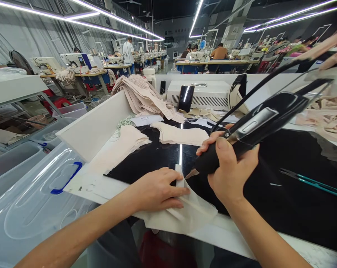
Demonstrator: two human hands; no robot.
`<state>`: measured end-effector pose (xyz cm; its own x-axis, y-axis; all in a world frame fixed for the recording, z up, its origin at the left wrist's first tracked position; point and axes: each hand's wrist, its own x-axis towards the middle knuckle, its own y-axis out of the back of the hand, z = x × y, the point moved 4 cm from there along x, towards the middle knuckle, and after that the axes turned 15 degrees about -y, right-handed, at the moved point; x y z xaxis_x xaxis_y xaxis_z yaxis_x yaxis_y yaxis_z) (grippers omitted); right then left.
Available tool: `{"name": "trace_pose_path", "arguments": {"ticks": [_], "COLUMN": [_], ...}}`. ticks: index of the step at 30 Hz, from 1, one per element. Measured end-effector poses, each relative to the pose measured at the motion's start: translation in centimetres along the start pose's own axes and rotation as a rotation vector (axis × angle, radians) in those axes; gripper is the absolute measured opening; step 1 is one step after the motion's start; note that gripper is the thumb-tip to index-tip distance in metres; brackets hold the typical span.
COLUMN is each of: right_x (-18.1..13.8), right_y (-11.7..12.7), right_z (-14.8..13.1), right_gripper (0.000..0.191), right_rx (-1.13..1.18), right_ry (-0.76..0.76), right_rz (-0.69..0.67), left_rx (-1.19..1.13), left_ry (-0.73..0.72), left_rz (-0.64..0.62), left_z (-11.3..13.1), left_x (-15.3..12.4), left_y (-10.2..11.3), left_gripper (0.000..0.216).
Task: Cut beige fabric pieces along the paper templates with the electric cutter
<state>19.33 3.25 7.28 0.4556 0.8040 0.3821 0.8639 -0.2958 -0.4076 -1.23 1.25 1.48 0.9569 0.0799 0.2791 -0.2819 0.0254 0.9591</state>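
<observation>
My right hand [232, 167] is closed round a black handheld tool [257, 123] with a lever on its side and a cord. Its pointed, copper-coloured tip [192, 173] sits close beside the edge of a thin cream fabric piece [196, 210]; contact cannot be made out. My left hand [159, 190] lies over that piece with its fingers stretched out, pressing it to the board. Part of the fabric hangs over the table's front edge. Beyond my hands lie a stack of cream cut pieces [181, 134] and another stack [120, 145] to the left.
Teal tweezers [313, 182] lie right on the black board [291, 156]. Behind stand a phone [186, 98] and a white vented box [204, 93]. Beige fabric [146, 95] drapes over the left divider [95, 126]. A clear plastic bin [42, 208] sits at left. People work at sewing machines farther off.
</observation>
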Motion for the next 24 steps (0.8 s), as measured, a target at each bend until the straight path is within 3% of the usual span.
{"name": "trace_pose_path", "arguments": {"ticks": [7,13,20,24], "right_x": [0.1,0.6,2.6,3.6], "right_y": [-0.5,0.0,3.5,5.9], "right_z": [0.6,0.3,-1.1,-2.3], "right_gripper": [0.045,0.058,0.052,0.067], "right_rx": [-0.018,-0.027,-0.148,-0.375], "right_ry": [-0.006,-0.013,0.054,0.05], "right_rz": [-0.038,-0.012,0.006,0.063], "left_rx": [-0.013,-0.063,-0.078,-0.022], "left_ry": [0.01,0.056,0.27,0.29], "left_rz": [0.009,0.058,0.066,0.019], "left_z": [-0.1,0.0,-0.3,-0.6], "left_x": [-0.1,-0.3,0.7,1.6], "left_y": [-0.1,0.4,0.4,0.3], "left_gripper": [0.043,0.041,0.024,0.017]}}
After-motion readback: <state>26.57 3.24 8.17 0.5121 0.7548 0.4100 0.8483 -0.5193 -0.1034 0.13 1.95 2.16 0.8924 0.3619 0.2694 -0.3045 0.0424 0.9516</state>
